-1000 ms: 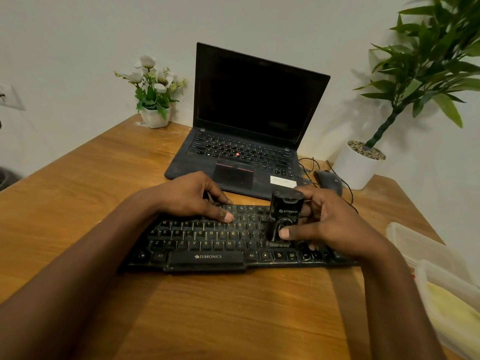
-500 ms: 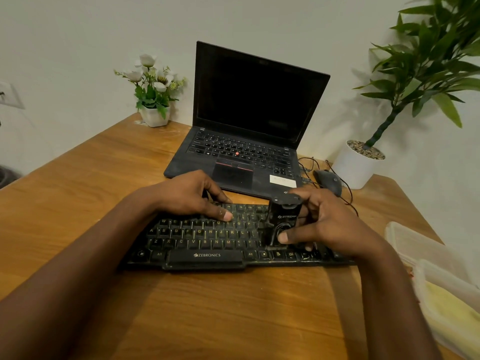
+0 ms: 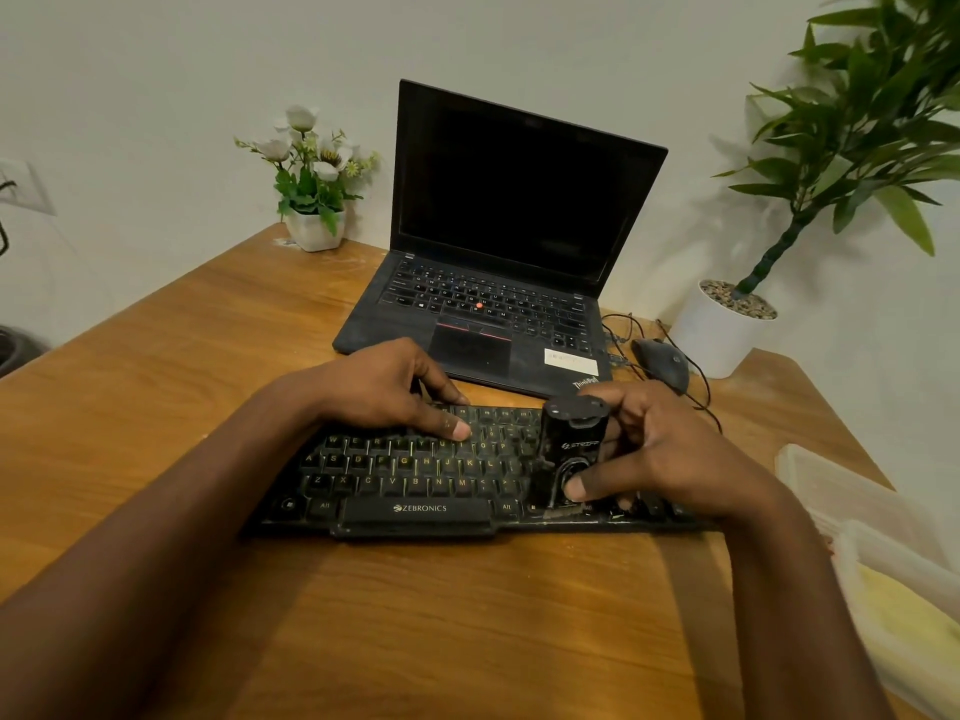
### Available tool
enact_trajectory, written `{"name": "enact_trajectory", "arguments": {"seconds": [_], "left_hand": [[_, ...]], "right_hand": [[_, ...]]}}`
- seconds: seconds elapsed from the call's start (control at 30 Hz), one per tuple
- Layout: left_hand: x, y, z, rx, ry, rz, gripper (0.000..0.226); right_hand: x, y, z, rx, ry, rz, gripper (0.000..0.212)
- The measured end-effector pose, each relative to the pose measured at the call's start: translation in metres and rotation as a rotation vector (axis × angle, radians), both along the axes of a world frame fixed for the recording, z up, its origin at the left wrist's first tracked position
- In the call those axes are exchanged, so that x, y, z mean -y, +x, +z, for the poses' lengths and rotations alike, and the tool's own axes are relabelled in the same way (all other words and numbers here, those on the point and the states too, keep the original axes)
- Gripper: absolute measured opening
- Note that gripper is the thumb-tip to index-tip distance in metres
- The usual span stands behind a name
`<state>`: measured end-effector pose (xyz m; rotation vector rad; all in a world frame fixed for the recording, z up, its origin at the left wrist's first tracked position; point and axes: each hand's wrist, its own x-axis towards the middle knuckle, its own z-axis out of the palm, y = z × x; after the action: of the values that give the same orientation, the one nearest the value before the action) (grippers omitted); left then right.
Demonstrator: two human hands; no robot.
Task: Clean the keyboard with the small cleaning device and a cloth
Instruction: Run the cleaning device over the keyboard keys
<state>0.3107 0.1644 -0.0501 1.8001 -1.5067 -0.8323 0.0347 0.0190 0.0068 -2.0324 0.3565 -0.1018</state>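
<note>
Right of the spacebar [image 3: 415, 508], your right hand's [image 3: 670, 459] fingers [image 3: 631, 407] hold the cleaning device [image 3: 571, 439], now down at the keyboard's [image 3: 395, 465] near row; left hand [image 3: 384, 392] presses keys. Sweep continues.

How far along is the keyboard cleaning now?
Finished areas cannot be judged. In hand: the right hand holds the cleaning device upright on the right side of the keyboard; the left hand rests on its upper rows. Left: the cloth wipe; neither hand holds a cloth.
</note>
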Motion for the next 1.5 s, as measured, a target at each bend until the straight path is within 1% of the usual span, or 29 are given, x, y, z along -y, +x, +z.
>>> {"name": "enact_trajectory", "arguments": {"seconds": [0.1, 0.23, 0.33, 0.43, 0.53, 0.63, 0.73, 0.93, 1.1, 1.27, 1.33, 1.43, 1.5], "left_hand": [[0.0, 0.0, 0.0, -0.001, -0.005, -0.004, 0.03], [0.0, -0.001, 0.001, 0.001, -0.007, -0.003, 0.031], [0.0, -0.002, 0.001, -0.008, -0.002, -0.005, 0.031], [0.0, -0.001, 0.001, -0.01, -0.003, -0.002, 0.031], [0.0, -0.002, 0.001, -0.009, -0.006, 0.004, 0.03], [-0.001, -0.002, 0.001, -0.018, -0.009, 0.006, 0.03], [-0.001, -0.001, 0.0, -0.045, 0.014, 0.003, 0.031], [-0.001, -0.002, 0.002, -0.031, 0.007, 0.006, 0.03], [-0.001, -0.002, 0.001, -0.019, 0.002, 0.012, 0.03], [-0.001, -0.003, 0.003, -0.03, -0.007, -0.007, 0.026], [-0.001, -0.003, 0.003, -0.029, -0.008, -0.011, 0.026], [-0.001, -0.003, 0.003, -0.014, -0.013, -0.004, 0.028], [-0.001, -0.004, 0.003, 0.003, -0.012, 0.004, 0.029]], "right_hand": [[-0.003, 0.004, -0.001, -0.028, 0.024, 0.056, 0.04], [0.01, -0.009, 0.003, -0.057, 0.002, -0.013, 0.036], [0.015, -0.019, 0.006, -0.034, -0.047, -0.082, 0.041], [0.015, -0.018, 0.004, 0.021, -0.045, -0.12, 0.048], [0.01, -0.013, 0.004, 0.014, -0.022, -0.104, 0.046], [0.01, -0.011, 0.004, -0.043, -0.017, -0.052, 0.04], [0.018, -0.018, 0.004, -0.062, 0.001, -0.07, 0.039], [0.016, -0.016, 0.003, 0.006, -0.036, -0.12, 0.046], [-0.001, 0.001, -0.004, 0.036, 0.028, -0.029, 0.043], [-0.008, 0.009, -0.004, -0.019, 0.042, 0.095, 0.04], [-0.004, 0.004, -0.001, -0.039, 0.028, 0.076, 0.038], [-0.003, 0.001, -0.001, -0.018, -0.033, -0.013, 0.039], [-0.004, 0.004, -0.004, 0.009, -0.014, -0.045, 0.043]]}}
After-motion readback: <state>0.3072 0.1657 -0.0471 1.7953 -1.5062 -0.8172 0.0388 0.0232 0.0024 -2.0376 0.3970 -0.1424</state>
